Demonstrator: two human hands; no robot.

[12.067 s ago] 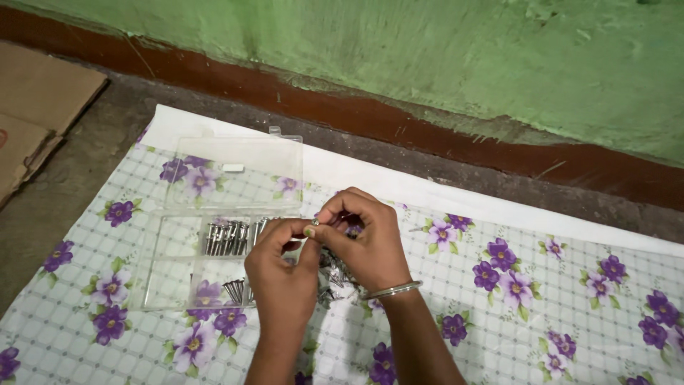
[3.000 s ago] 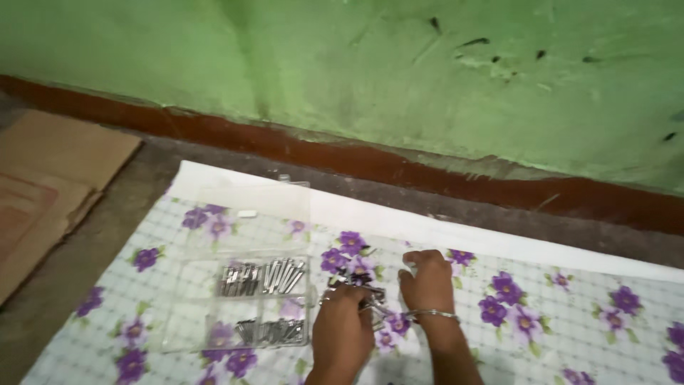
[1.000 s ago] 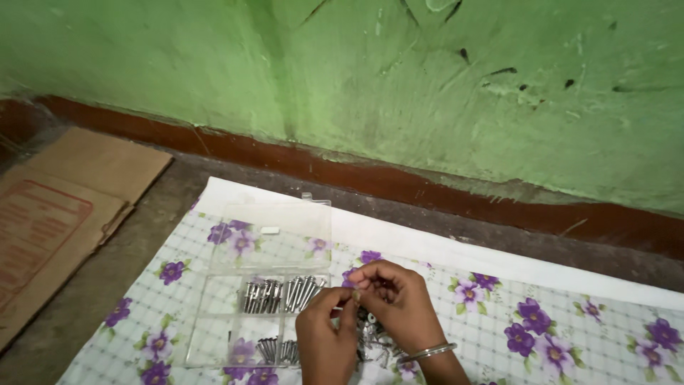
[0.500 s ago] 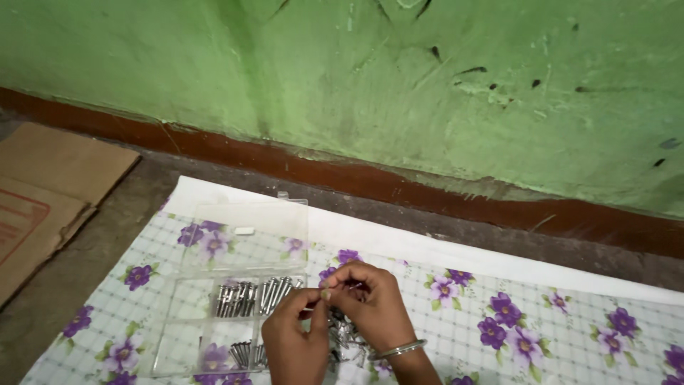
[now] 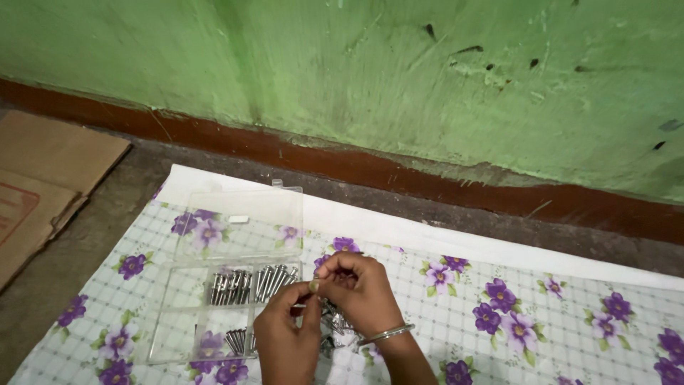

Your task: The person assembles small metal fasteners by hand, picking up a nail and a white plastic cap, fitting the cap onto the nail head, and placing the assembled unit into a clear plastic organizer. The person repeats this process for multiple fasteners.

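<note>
My left hand [image 5: 285, 335] and my right hand [image 5: 360, 292] meet over the flowered sheet, fingertips pinched together on a small metal screw [image 5: 314, 284] that is mostly hidden by the fingers. Under the hands lies a loose pile of screws [image 5: 333, 324]. Just left of them sits a clear plastic compartment box [image 5: 171, 321] with its lid [image 5: 239, 224] laid open toward the wall. Rows of silver screws [image 5: 249, 284] fill its upper compartments, and a few more screws [image 5: 239, 341] lie in a lower one. A metal bangle [image 5: 385, 334] circles my right wrist.
A white sheet printed with purple flowers [image 5: 513, 321] covers the floor. Flattened brown cardboard [image 5: 43, 178] lies at the left on bare concrete. A green wall [image 5: 427, 85] with a dark red base strip [image 5: 342, 164] runs along the far side.
The hands left the screw pile on the sheet and came together, pinching a screw. The view has drifted slightly; the box has not moved.
</note>
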